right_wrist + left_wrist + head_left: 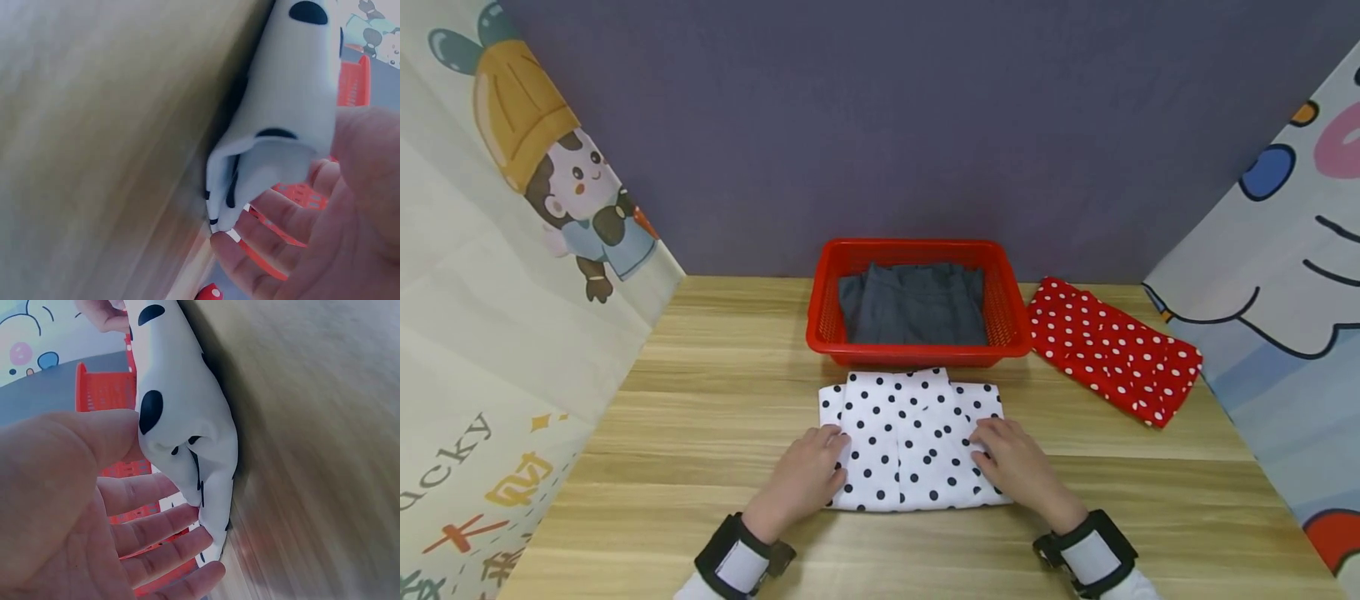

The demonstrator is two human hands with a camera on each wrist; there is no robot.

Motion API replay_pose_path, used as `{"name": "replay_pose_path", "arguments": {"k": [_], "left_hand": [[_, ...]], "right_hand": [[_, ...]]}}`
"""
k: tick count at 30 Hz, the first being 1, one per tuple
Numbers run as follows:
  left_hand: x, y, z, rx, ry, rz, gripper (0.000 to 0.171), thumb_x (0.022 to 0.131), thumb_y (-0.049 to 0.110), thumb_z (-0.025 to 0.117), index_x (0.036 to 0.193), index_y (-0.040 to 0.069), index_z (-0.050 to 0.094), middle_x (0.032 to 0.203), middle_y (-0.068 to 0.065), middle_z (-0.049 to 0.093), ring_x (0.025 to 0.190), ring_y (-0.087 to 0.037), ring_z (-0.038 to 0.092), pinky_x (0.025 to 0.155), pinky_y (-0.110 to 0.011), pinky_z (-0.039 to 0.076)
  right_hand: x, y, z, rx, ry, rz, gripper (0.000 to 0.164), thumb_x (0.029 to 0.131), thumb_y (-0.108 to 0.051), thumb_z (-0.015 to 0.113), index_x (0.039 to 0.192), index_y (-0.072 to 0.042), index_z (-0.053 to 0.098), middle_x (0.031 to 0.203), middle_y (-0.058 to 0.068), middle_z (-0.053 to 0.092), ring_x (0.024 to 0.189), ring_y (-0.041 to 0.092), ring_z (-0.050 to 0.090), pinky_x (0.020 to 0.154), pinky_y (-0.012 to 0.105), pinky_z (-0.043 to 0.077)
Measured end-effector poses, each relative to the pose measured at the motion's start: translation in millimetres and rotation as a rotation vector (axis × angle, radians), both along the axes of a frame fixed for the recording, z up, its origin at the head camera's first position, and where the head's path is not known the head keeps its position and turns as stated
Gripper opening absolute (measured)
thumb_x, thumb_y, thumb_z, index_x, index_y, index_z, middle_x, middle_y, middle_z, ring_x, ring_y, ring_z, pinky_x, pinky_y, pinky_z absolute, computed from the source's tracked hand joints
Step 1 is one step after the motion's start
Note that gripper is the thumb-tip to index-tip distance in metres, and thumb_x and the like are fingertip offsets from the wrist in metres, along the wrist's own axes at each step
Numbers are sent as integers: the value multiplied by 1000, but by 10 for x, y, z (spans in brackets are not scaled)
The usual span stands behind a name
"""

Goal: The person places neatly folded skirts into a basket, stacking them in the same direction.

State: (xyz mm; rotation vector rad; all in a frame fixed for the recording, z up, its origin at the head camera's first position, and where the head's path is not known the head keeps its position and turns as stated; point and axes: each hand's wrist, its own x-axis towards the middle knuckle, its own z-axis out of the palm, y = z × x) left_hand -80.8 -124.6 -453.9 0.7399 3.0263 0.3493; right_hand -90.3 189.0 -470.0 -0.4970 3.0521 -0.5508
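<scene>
A folded white garment with black polka dots (917, 450) lies on the table in front of the basket. My left hand (808, 471) rests at its left edge. The left wrist view shows that hand's fingers (159, 528) extended along the fold and its thumb touching the cloth. At the opposite edge my right hand (1018, 462) touches the garment, fingers (281, 215) loosely extended beside the layered end in the right wrist view. Neither hand curls round the cloth. The garment's exact kind cannot be told from its folded shape.
Behind the garment stands a red plastic basket (917, 354) holding a folded dark grey cloth (921, 304). A folded red cloth with white dots (1116, 350) lies right of it. A grey-purple wall (880, 125) rises behind the wooden table (700, 400), with printed sheets at both sides.
</scene>
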Motion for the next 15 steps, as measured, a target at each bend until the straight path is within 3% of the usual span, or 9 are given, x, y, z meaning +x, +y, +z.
{"name": "replay_pose_path", "arguments": {"k": [9, 15], "left_hand": [[-62, 103, -33, -16, 11, -12, 41, 81, 25, 65, 117, 4, 60, 119, -13, 56, 104, -27, 53, 84, -41, 48], [-128, 129, -30, 15, 24, 22, 34, 80, 22, 65, 109, 4, 63, 108, -12, 60, 91, -24, 57, 77, -36, 50]], "right_hand": [[-2, 66, 22, -15, -25, -43, 19, 80, -21, 69, 97, -13, 63, 112, 10, 59, 106, 29, 51, 88, 47, 46], [-11, 62, 54, -7, -48, -60, 20, 80, -21, 69, 97, -13, 63, 111, 9, 59, 105, 27, 51, 89, 46, 46]]}}
